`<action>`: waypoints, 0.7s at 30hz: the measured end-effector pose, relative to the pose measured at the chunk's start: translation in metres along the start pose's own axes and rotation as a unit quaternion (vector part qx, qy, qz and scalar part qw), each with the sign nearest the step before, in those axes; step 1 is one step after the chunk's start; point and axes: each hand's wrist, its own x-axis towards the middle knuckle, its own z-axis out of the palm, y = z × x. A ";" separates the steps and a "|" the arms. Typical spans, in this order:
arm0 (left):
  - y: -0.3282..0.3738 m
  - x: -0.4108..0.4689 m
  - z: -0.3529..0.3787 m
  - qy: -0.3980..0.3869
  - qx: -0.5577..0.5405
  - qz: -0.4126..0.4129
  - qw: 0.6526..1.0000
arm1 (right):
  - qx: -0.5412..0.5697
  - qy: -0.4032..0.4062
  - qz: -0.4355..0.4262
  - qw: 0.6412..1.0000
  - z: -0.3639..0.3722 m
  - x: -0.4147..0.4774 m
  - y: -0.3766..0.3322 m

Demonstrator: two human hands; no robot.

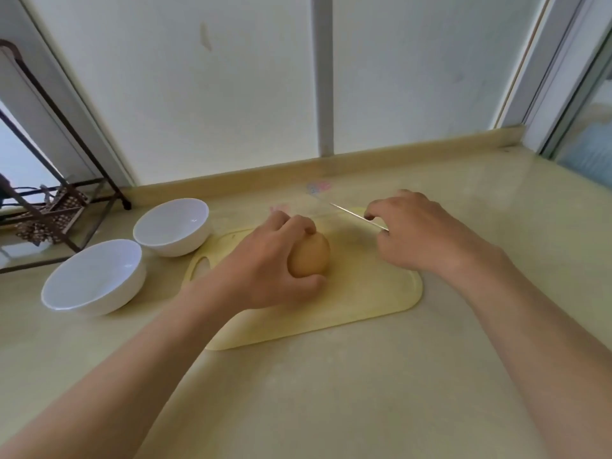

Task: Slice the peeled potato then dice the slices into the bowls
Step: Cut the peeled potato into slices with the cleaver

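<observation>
On cutting board [364,293]: potato [311,258] whole, smooth, tan-yellow (left hand [265,263] holding).

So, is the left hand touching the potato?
Touching. The head view shows the left hand with fingers and thumb curled round the potato on the cutting board.

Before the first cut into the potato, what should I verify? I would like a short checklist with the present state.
1. The potato lies on the cutting board: ok.
2. The left hand grips the potato: ok.
3. The right hand holds the knife: ok.
4. Blade above the potato: not ok, it is off to its right.
5. The near bowl and far bowl are empty, beside the board: ok.
6. Left fingertips clear of the cutting line: cannot tell.
</observation>
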 end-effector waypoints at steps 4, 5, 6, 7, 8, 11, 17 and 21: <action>-0.001 -0.002 0.001 0.024 0.025 0.063 0.997 | 0.050 0.026 -0.041 0.998 -0.008 -0.007 -0.004; -0.002 -0.001 0.002 0.035 0.029 0.096 0.994 | 0.066 0.026 -0.050 0.996 -0.010 -0.009 -0.004; -0.004 0.001 0.003 0.046 0.030 0.125 0.991 | 0.081 0.021 -0.055 0.995 -0.011 -0.010 -0.004; -0.005 0.003 0.003 0.056 0.030 0.147 0.987 | 0.096 0.011 -0.058 0.994 -0.013 -0.012 -0.003; -0.006 0.006 0.004 0.065 0.030 0.165 0.984 | 0.110 -0.003 -0.058 0.992 -0.014 -0.013 -0.003; -0.006 0.011 0.008 0.100 0.018 0.202 0.974 | 0.137 -0.049 -0.048 0.988 -0.018 -0.018 -0.006; -0.008 0.013 0.018 0.127 -0.018 0.225 0.966 | 0.139 -0.076 -0.043 0.987 -0.016 -0.025 -0.013; -0.012 0.014 0.015 0.122 -0.010 0.228 0.966 | 0.105 -0.093 -0.041 0.989 -0.014 -0.027 -0.017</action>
